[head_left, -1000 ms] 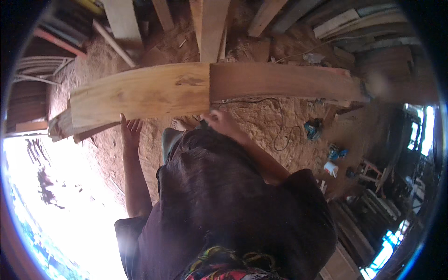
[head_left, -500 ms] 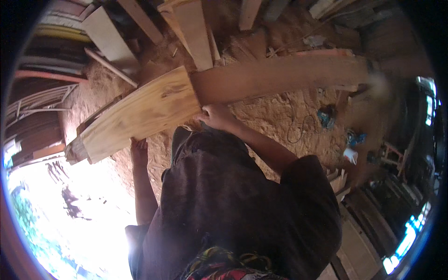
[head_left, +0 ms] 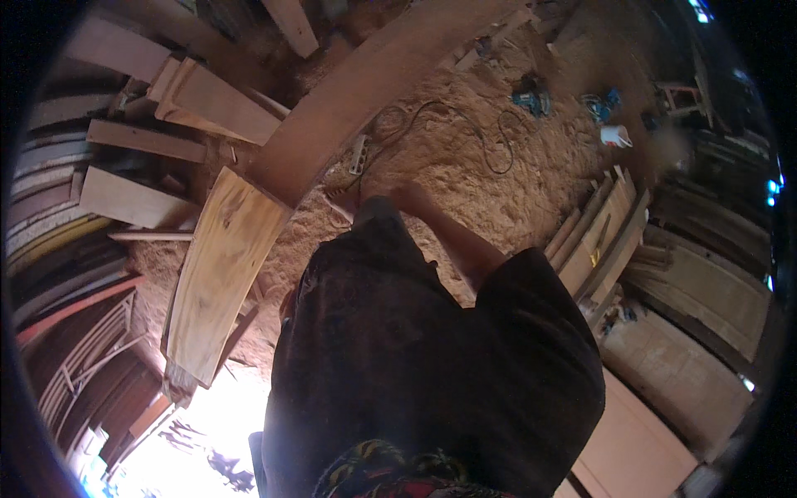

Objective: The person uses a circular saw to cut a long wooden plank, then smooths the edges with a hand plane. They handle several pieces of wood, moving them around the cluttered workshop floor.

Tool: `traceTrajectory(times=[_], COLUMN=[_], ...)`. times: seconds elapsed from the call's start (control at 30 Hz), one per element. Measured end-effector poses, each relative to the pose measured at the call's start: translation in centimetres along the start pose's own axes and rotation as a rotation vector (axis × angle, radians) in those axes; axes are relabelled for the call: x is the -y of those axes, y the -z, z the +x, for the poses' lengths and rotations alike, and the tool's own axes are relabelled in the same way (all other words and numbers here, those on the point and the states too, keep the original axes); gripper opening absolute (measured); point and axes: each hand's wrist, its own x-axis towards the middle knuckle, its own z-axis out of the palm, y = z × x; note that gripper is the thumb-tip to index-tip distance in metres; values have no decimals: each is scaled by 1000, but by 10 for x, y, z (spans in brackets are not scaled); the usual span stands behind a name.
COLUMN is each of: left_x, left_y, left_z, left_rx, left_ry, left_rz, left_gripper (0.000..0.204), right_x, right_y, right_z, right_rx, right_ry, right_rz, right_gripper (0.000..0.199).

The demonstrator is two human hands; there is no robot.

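Note:
My right hand (head_left: pixel 408 197) is off the wood, low over the sawdust by my knee. It is blurred and its fingers do not show clearly. The left hand is out of sight behind my dark shirt. To the left lies a pale, strongly grained board (head_left: pixel 224 274), with neither hand seen on it. Its far end meets a long, wide brown plank (head_left: pixel 349 91) that runs off toward the upper right. A foot (head_left: pixel 339 203) shows beside my trouser leg.
Sawdust (head_left: pixel 465 199) covers the ground. A white power strip (head_left: pixel 359 155) lies with its dark cable (head_left: pixel 486 145) looping across it. Blue power tools (head_left: pixel 531 101) and a white bucket (head_left: pixel 614 136) stand farther right. Stacked boards (head_left: pixel 602 236) line the right; more planks (head_left: pixel 220 104) lie left.
Both hands have left the grained board. My right hand has moved away from its end, and my left has gone out of sight. The view has turned toward the right.

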Motion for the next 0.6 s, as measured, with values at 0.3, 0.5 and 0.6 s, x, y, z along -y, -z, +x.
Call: traceTrajectory(times=[0.3, 0.5, 0.6], left_x=[35, 69, 101], left_y=[18, -27, -28], left_z=[16, 1, 19], left_rx=[-3, -293, -298], left_ry=[-107, 177, 234], left_rz=[168, 74, 129], left_gripper=[52, 48, 44], right_x=[-38, 9, 7], right_y=[-93, -99, -72], right_z=[-180, -201, -201], right_rx=[34, 89, 117], right_ry=[-592, -401, -530], right_rz=[559, 460, 570], right_gripper=[31, 26, 26])
